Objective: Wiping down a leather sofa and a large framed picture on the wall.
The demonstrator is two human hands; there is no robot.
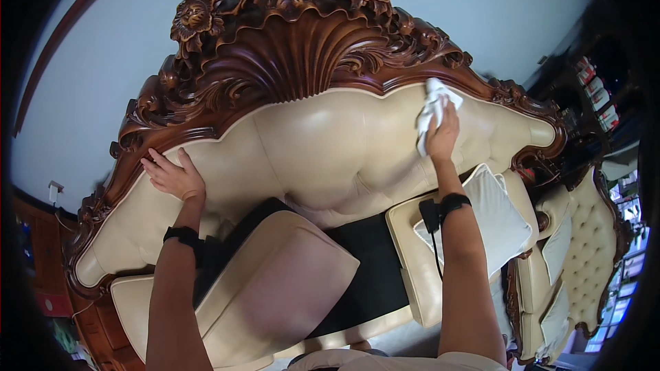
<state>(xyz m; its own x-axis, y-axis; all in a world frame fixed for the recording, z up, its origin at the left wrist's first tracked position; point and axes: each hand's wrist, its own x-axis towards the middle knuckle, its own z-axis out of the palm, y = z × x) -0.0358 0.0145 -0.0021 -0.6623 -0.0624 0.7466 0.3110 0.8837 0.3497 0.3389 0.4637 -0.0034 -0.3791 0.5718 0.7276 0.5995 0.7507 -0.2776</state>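
My right hand (442,132) is closed round a crumpled white cloth (434,106), which lies against the upper right of the cream leather sofa back (323,134), close to its carved wooden frame (289,55). At the left, my left hand (175,174) rests on the leather with fingers spread, its fingertips at the wooden edge. Below my hands, a cream seat cushion (289,288) is tipped up out of its place, baring the black sofa base (364,275). Dark straps circle both my wrists.
A pale throw pillow (491,216) leans on the right seat cushion (416,261). Further right stands another tufted cream sofa (584,240) with pillows. Dark shelves (591,89) stand behind it. A wooden cabinet (103,330) is at the lower left, near a wall plug (54,192).
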